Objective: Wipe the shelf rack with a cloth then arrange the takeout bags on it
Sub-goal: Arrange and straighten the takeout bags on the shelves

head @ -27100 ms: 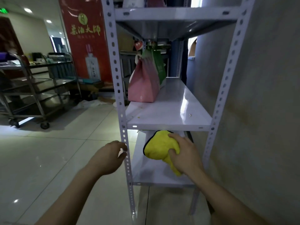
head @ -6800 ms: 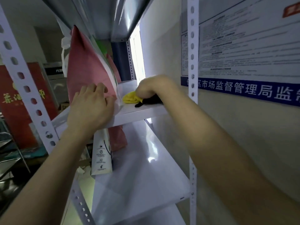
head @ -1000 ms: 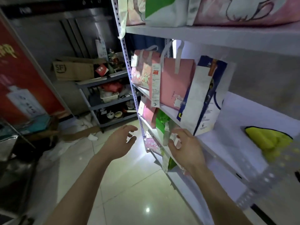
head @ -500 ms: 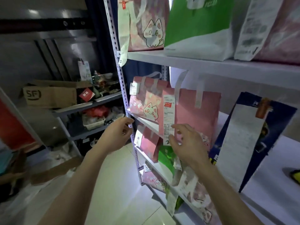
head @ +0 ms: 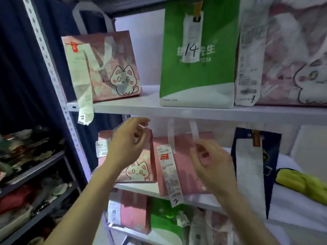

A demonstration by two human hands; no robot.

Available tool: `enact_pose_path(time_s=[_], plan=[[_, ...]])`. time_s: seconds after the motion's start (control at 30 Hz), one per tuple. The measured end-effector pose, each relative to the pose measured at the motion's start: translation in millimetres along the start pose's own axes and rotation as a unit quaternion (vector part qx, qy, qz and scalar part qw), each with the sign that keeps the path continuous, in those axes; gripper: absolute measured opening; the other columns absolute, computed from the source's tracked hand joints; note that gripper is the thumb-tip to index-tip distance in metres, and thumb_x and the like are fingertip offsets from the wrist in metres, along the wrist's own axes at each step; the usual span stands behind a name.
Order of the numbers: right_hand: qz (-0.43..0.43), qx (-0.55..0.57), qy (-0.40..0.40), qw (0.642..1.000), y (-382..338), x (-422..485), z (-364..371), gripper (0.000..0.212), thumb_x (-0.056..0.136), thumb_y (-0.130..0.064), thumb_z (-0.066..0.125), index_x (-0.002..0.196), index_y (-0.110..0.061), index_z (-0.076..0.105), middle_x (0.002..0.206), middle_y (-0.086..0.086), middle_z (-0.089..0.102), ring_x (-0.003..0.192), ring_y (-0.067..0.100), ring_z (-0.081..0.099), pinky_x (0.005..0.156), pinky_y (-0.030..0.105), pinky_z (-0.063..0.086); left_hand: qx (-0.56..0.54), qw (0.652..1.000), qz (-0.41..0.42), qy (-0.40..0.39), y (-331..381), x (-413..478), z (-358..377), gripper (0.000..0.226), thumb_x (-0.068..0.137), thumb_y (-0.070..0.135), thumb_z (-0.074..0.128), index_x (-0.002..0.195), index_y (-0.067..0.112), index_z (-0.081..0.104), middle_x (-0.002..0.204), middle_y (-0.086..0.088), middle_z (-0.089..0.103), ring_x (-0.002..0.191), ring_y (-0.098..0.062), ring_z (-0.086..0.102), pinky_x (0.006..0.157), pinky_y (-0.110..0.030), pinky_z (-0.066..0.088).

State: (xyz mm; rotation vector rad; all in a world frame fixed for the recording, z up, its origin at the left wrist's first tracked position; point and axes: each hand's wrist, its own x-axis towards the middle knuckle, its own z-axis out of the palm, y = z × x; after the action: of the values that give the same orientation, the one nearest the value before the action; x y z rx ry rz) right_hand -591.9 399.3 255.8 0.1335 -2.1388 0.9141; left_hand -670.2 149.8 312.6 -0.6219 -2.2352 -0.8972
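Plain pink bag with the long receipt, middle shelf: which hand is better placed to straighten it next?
Probably the right hand: it hovers directly before the plain pink bag, by its handles. The left hand is over the neighbouring cat bag.

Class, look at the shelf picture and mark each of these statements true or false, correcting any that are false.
1. The green bag on the upper shelf has a slip marked 14. True.
2. The yellow cloth is held in the right hand. False: it lies on the middle shelf to the right, with no hand on it.
3. A dark blue bag stands between the plain pink bag and the cloth. True.
4. The left hand is down at the lowest shelf. False: it is raised in front of the cat-print pink bag on the middle shelf.
5. The receipt on the plain pink bag ends in a 2. True.
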Motion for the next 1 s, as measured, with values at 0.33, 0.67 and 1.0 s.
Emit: enact_pose_path(time_s=[0.33, 0.67, 1.0], plan=[[-0.143, -0.081, 0.323, 0.932, -46, 138, -57, 0.04, 0.095, -0.018, 0.067, 0.13, 0.0, 0.06, 0.128, 0.019, 0.054, 0.116, 0.031, 0.055, 0.097, 0.031, 0.051, -0.182, 0.979, 0.029, 0.086, 48, 127, 19, 0.06, 0.099, 0.053, 0.065, 0.15, 0.025, 0.049, 0.141, 0.003, 0.06, 0.126, -0.012, 0.059, 0.108, -0.046, 0.053], [-0.053, -0.05, 0.223, 0.972, -20, 155, -19, 0.074, 0.099, -0.031, 0.066, 0.16, -0.013, 0.028, 0.155, 0.007, 0.047, 0.142, 0.022, 0.048, 0.114, 0.047, 0.049, -0.151, 0.987, 0.023, -0.043, 21, 156, 52, 0.045, 0.109, 0.049, 0.057, 0.142, 0.02, 0.061, 0.123, 0.006, 0.071, 0.109, -0.016, 0.068, 0.091, -0.032, 0.051], [-0.038, 0.007, 0.204, 0.978, -14, 158, -29, 0.067, 0.098, -0.022, 0.071, 0.156, -0.021, 0.038, 0.117, -0.004, 0.069, 0.109, 0.009, 0.068, 0.099, 0.029, 0.057, -0.209, 0.973, 0.036, 0.097, 13, 152, 63, 0.043, 0.113, 0.04, 0.048, 0.088, 0.01, 0.065, 0.072, -0.005, 0.064, 0.07, -0.028, 0.057, 0.064, -0.051, 0.046]])
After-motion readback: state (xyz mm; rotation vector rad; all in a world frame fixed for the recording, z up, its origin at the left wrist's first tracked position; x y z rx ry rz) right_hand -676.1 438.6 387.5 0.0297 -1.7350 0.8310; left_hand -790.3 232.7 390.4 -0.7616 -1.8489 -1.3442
